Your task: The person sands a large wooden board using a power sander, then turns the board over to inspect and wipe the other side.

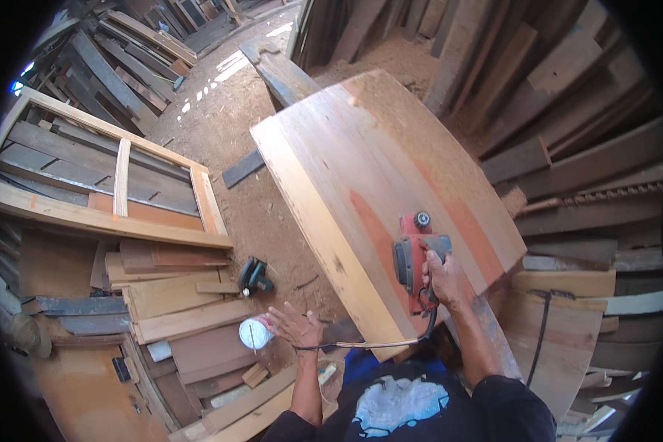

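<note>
My right hand [444, 277] is closed round the handle of a red electric planer [412, 254]. The planer rests on the near part of a wide wooden panel [390, 169] made of pale and reddish boards, with wood shavings strewn over its far right side. From the planer a dark power cord [368, 344] runs left to my left wrist. My left hand [295, 325] is off the panel's left edge, fingers spread, holding nothing. Just left of its fingers, in this view, is a round white-topped container [254, 334].
A dark teal power tool [255, 278] lies on the sawdust-covered ground left of the panel. A wooden frame [121, 177] lies farther left over stacked boards [191, 313]. Planks [560, 74] lean at the right. A grey beam [280, 74] extends beyond the panel's far end.
</note>
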Demonstrator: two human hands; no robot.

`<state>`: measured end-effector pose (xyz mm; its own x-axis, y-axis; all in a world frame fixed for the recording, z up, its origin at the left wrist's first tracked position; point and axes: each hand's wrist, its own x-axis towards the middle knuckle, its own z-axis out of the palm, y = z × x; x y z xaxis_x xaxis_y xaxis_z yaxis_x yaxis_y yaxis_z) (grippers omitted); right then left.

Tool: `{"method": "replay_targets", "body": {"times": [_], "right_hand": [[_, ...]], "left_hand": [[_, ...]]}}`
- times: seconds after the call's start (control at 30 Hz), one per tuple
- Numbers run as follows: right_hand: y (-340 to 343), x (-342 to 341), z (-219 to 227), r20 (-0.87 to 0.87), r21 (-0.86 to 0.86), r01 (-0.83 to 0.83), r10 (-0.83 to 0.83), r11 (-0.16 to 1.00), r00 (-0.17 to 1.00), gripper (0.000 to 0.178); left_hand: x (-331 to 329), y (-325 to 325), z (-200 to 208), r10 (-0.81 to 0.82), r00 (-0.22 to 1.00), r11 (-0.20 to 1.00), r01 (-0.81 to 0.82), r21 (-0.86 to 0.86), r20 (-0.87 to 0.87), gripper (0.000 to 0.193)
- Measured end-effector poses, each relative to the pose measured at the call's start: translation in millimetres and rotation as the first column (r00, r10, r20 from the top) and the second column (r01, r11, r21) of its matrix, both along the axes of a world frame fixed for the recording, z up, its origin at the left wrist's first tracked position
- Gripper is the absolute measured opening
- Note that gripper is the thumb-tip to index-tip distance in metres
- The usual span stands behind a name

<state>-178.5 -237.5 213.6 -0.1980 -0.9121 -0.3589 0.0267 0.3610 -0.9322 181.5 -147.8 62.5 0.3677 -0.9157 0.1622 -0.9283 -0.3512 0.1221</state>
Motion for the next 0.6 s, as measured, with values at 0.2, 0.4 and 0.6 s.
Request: {"method": "replay_targets", "body": {"times": [0.2,0.4,0.6], "right_hand": [[105.1,-97.8,-21.3,-0.034,-0.037,-0.008,0.007,0.999,0.999,0.058],[188.1,-167.6,-15.0,-0.131,0.056,-0.100,0.106,0.993,0.986,0.055],[274.8,-236.8,-49.5,-0.343,0.126,-0.059,0.099,0.990,0.934,0.054]], "left_hand": [[-44.4,183.1,5.8,-0.234,0.930,0.774,0.355,0.524,-0.284,0.067],[-100.4,257.1,-39.0,-0.176,0.688,0.318,0.717,0.621,-0.704,0.058],[-133.7,141.4,42.3,-0.092,0.839,0.275,0.539,0.796,-0.537,0.058]]}}
